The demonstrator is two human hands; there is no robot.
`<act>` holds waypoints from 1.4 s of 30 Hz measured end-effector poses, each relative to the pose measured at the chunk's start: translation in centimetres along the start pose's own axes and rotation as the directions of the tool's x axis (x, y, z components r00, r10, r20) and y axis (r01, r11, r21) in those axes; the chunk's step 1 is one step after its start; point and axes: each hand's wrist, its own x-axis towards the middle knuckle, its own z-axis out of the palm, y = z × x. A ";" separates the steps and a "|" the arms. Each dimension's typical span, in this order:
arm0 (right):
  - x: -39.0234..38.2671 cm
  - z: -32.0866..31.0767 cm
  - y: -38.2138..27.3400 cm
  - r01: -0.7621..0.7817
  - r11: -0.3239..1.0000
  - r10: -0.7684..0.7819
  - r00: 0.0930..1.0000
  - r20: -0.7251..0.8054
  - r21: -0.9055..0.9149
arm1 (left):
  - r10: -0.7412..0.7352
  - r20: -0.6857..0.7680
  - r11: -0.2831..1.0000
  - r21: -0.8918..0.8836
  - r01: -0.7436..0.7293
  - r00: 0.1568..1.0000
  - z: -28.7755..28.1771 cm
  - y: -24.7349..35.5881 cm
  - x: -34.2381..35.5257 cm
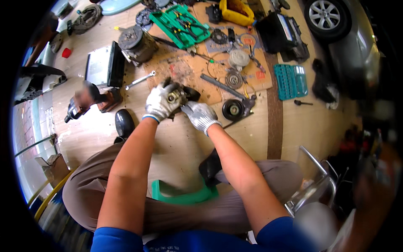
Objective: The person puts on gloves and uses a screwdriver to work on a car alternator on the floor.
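Note:
My left hand (161, 102), in a whitish work glove with a blue cuff, is closed round a dark, greasy metal part (172, 98) with a shiny round end. A black rounded piece (192, 93) shows at the part's right side; I cannot tell whether it is joined on. My right hand (201, 115), gloved in grey-white, has its fingers closed against the part's lower right side, its fingertips partly hidden. Both hands are above the near edge of a stained cardboard sheet (210, 94). A combination wrench (140, 80) lies to the left.
A black pulley (233, 110), a dark bar (222, 87) and several metal parts lie to the right. Beyond are a green plier case (180, 25), a yellow container (236, 11) and a teal socket case (290, 82). A cordless power tool (93, 102) and a battery (105, 65) stand left.

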 end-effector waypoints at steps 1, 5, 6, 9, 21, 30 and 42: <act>0.3 1.0 1.0 0.023 1.000 -0.024 0.999 -0.044 -0.018 | 0.007 -0.008 1.000 -0.016 -0.007 1.000 -0.1 0.7 0.3; -0.7 1.1 -0.9 -0.116 0.992 0.119 0.990 -0.078 0.041 | -0.078 0.049 0.997 0.007 0.077 0.996 -0.7 1.4 0.2; -1.0 1.0 -1.1 -0.143 0.988 0.147 0.985 -0.089 0.049 | -0.070 0.051 0.998 0.005 0.070 0.996 -0.7 1.5 0.3; -1.2 1.5 -1.4 -0.199 0.976 0.207 0.973 -0.100 0.085 | -0.056 0.061 0.998 -0.014 0.057 0.997 -0.6 1.6 0.5; -1.4 2.3 -2.4 -0.233 0.968 0.239 0.969 -0.055 0.097 | -0.014 -0.008 1.000 0.025 0.014 1.000 -0.2 0.6 -0.2; -3.7 2.2 -0.3 -0.163 0.900 0.256 0.949 -0.185 0.405 | -0.008 0.021 0.997 -0.072 0.010 1.000 -0.7 0.7 0.3; -6.3 4.3 1.4 -0.277 0.809 0.367 0.927 -0.078 0.519 | -0.242 -0.158 0.962 -0.169 0.216 0.957 0.3 0.7 1.4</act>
